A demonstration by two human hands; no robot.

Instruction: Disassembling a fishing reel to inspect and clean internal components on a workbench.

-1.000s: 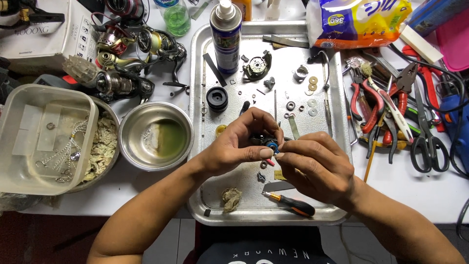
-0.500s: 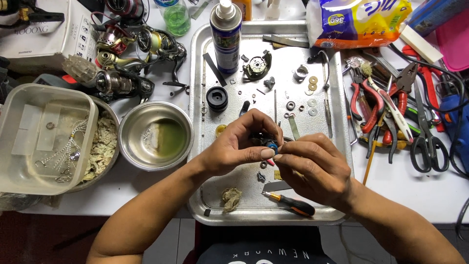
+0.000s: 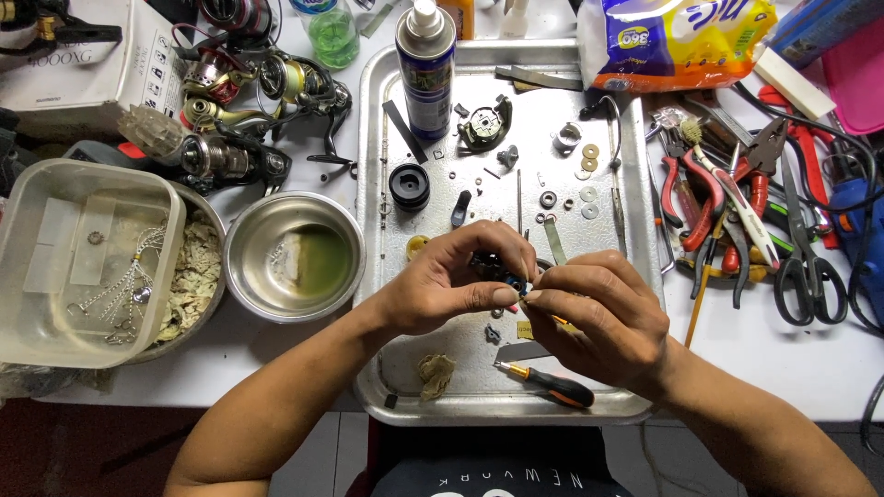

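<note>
Two hands met over the middle of a metal tray (image 3: 368,276), pinching one small dark part with a blue end (image 3: 502,272) between them. Over the last second little had shifted: the left hand (image 3: 442,285) had kept its thumb and fingers closed around the part, and the right hand (image 3: 599,317) had stayed closed at its blue tip, fingertips pressed in against the left thumb. The part had not travelled across the tray, which suggested that fine fitting work was under way at the same spot rather than a new step. Whether the right hand also held a thin tool could not be told; only a sliver of orange showed under its fingers.

Just below the right hand lay a black-and-orange screwdriver (image 3: 548,385), and below the left hand a crumpled scrap of rag (image 3: 436,373). Beyond both hands, farther up the tray, small washers (image 3: 587,193), a black round cap (image 3: 409,185) and a dark reel piece (image 3: 482,124) were spread loosely, with a spray can (image 3: 425,69) standing at the far edge. Left of the left hand, off the tray, a steel bowl with greenish liquid (image 3: 295,256) sat on the surface beside a clear plastic tub (image 3: 83,262). To the right of the right hand lay a heap of pliers and scissors (image 3: 755,212). Loose parts crowded the tray just beyond the fingers.
</note>
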